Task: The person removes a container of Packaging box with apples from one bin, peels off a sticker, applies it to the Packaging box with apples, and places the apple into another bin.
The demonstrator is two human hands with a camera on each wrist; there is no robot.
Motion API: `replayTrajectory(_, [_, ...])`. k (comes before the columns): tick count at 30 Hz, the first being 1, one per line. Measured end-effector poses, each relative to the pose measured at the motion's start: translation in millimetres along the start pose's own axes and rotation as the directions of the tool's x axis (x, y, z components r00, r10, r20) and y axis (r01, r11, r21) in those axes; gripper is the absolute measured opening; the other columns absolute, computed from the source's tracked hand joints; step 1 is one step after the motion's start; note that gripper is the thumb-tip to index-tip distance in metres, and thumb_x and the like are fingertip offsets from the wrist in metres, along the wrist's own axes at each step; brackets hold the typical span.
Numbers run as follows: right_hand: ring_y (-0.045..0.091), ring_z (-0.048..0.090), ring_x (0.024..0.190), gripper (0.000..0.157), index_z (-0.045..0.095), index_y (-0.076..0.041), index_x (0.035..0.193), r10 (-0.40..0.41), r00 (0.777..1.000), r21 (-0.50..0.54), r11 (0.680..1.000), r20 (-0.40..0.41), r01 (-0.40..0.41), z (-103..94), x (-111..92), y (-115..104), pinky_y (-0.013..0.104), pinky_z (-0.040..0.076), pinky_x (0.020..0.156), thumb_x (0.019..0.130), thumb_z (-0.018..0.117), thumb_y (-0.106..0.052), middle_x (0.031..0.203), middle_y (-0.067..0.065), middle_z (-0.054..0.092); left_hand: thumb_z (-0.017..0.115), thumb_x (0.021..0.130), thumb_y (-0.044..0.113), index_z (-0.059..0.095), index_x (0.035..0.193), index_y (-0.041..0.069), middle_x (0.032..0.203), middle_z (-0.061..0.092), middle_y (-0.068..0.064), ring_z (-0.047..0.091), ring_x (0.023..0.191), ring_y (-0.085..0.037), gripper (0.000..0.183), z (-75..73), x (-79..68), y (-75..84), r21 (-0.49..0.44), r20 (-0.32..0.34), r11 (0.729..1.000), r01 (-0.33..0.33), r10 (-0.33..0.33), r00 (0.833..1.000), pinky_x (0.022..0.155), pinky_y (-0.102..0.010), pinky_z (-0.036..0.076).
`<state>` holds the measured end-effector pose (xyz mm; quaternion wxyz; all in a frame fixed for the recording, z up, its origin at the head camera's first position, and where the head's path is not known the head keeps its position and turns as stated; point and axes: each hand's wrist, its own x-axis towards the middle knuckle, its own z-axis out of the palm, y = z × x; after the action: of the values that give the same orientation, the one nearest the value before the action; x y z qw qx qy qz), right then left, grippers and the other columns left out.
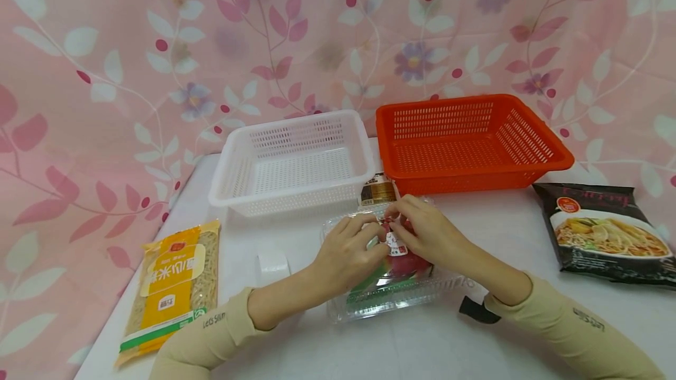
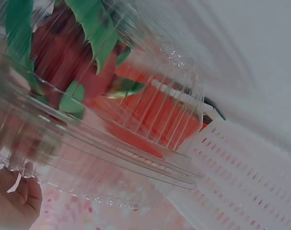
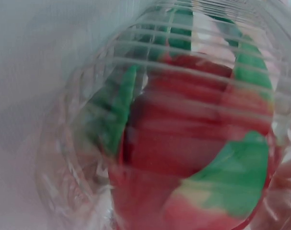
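A clear plastic clamshell box point(image 1: 377, 308) with ridged sides lies between the hands. Inside it is a dragon fruit point(image 1: 409, 265), red with green scales, which fills much of the right wrist view. A white label point(image 1: 393, 243) shows on top. My left hand point(image 1: 345, 251) bends its fingers over the lid's left part and grips there. Close beside it, my right hand point(image 1: 430, 234) pinches at the lid's far middle, its fingertips nearly meeting the left ones. The exact contact under the fingertips is hidden. In the left wrist view, fingers point(image 2: 28, 196) touch the box's rim.
Behind the box stand a white basket point(image 1: 293, 201) and a red basket point(image 1: 465, 180), with a brown packet point(image 1: 378, 190) between them. Yellow noodle pack point(image 1: 171, 286) at left, black noodle bag point(image 1: 607, 233) at right. A white roll-like item point(image 1: 272, 267) and a black piece point(image 1: 479, 309) lie nearby.
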<state>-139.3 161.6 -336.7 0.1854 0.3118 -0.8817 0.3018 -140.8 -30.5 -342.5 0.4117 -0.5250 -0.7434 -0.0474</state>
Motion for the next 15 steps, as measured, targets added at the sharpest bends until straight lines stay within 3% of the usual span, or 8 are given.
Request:
replayTrajectory(3, [0.014,0.052,0.071,0.016,0.061,-0.008,0.091,0.021,1.0,-0.019,1.0,0.009,-0.021,0.2,0.2,-0.8,0.023,0.044,0.059,0.078,0.069,-0.003,0.083,-0.002,0.055,0.066,0.077,0.014,0.065,0.066,0.019,0.082,0.059,0.003,0.053,0.089,-0.019,0.012,-0.1,-0.7,1.1,-0.026,0.009,0.999,0.022,-0.022,1.0,0.064,-0.024,0.04])
replayTrajectory(15, [0.012,0.046,0.069,0.02,0.061,-0.009,0.092,0.023,0.999,-0.054,0.998,0.022,-0.022,2.5,0.0,-2.4,0.024,0.041,0.059,0.075,0.072,-0.007,0.083,-0.002,0.055,0.073,0.075,0.021,0.067,0.07,0.02,0.084,0.058,0.003,0.053,0.091,-0.019,0.008,-2.2,-3.0,1.2,-0.077,0.039,0.994,0.077,-0.074,0.997,0.063,-0.025,0.04])
